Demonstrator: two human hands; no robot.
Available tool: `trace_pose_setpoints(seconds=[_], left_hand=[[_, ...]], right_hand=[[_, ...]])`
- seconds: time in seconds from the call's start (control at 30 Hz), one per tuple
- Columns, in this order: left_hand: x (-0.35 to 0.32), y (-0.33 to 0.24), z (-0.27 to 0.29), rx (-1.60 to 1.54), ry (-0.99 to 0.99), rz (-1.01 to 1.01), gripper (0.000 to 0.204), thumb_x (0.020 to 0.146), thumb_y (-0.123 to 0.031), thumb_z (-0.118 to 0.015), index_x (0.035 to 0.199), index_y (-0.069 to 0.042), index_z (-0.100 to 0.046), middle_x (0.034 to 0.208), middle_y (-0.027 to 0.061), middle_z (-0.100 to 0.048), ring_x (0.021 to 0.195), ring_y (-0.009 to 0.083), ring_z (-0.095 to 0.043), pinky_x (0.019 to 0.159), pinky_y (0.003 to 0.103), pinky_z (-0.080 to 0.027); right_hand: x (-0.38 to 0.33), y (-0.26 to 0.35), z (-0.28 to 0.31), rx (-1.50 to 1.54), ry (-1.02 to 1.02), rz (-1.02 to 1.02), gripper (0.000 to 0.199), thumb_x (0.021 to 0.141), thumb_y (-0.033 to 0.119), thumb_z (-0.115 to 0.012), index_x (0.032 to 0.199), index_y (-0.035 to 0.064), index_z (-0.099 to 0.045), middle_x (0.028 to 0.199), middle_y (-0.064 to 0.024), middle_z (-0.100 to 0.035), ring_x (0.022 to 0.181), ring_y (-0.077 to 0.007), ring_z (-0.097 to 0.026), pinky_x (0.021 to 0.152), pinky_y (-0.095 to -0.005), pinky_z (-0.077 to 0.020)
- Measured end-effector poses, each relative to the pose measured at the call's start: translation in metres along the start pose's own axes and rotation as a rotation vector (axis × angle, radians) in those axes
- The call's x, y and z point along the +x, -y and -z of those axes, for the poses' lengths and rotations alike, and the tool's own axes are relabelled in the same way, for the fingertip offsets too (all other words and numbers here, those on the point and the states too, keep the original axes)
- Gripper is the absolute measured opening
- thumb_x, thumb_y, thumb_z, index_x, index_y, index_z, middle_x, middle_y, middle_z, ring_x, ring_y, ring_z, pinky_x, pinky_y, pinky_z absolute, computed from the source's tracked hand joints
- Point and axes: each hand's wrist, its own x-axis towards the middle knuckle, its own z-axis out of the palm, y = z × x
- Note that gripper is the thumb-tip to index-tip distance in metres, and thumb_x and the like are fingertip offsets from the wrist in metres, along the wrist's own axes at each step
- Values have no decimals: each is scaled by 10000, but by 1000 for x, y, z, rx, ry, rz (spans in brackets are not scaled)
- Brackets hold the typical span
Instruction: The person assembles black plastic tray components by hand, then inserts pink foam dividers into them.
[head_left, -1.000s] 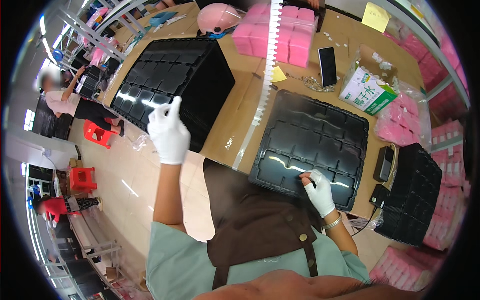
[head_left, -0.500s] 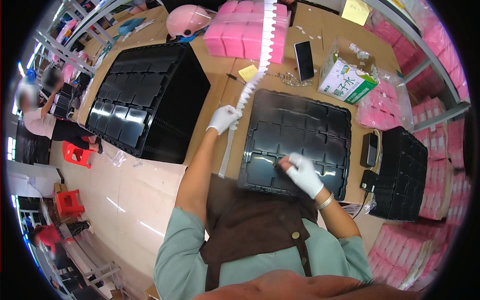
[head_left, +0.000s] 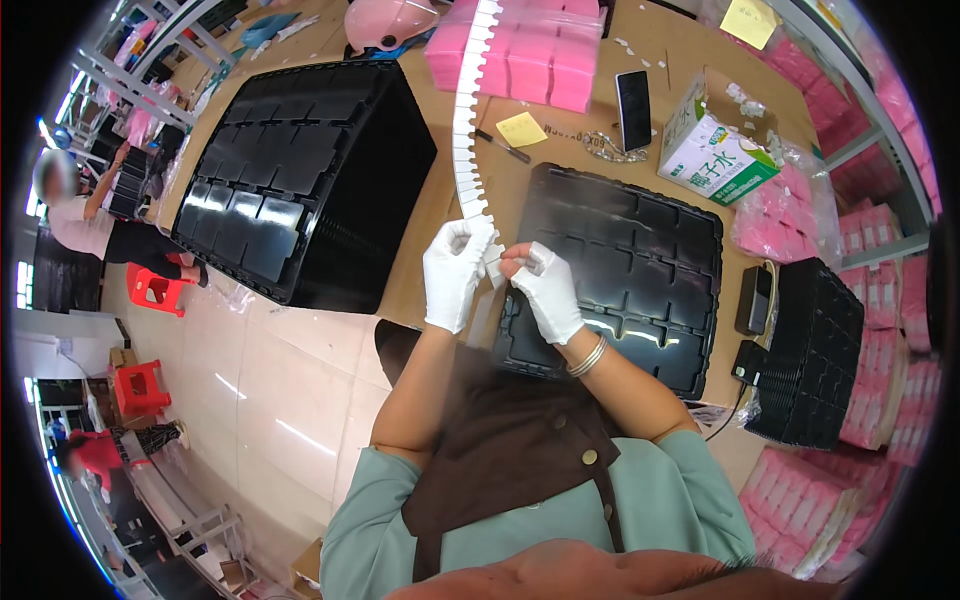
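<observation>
A long white strip with evenly spaced tabs along one edge, like a strip of stickers (head_left: 467, 140), runs from the top of the view down to my hands. My left hand (head_left: 453, 278), in a white glove, pinches it near its lower part. Beside it my right hand (head_left: 549, 297), gloved with bare fingertips, is closed on the strip's tabs between thumb and finger; whether one tab is loose there, I cannot make out. Under and right of my right hand lies a black plastic tray (head_left: 625, 270) with rows of square compartments, its surface facing up.
A tall stack of black trays (head_left: 375, 190) stands left, a smaller stack (head_left: 815, 350) right. Farther back are pink packs (head_left: 545, 60), a pink helmet (head_left: 390, 22), a phone (head_left: 633, 110), yellow note (head_left: 521, 129), pen (head_left: 505, 147) and carton (head_left: 720, 165). Co-workers are at far left.
My right hand has left the tray's front part and come up-left to the strip beside my left hand. The strip's upper length has swung left. The whole view has shifted slightly.
</observation>
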Motion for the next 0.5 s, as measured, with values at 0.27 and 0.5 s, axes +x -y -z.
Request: trace_pose_setpoints(seconds=[0.27, 0.5], left_hand=[[4, 16, -2, -9, -19, 11, 206, 913, -177, -642, 1041, -17, -625, 829, 27, -650, 532, 0, -440, 450, 159, -314], [20, 48, 20, -720, 41, 267, 191, 957, -133, -564, 1112, -21, -558, 895, 24, -574, 623, 28, -486, 472, 136, -350]], right_hand=[[2, -5, 6, -150, -33, 26, 71, 824, 51, -675, 880, 17, -648, 817, -17, -633, 722, -80, -564, 660, -244, -456], [9, 12, 11, -468, -70, 548, 73, 741, 10, -665, 776, 20, -602, 775, -61, -571, 720, -190, -572, 676, -296, -462]])
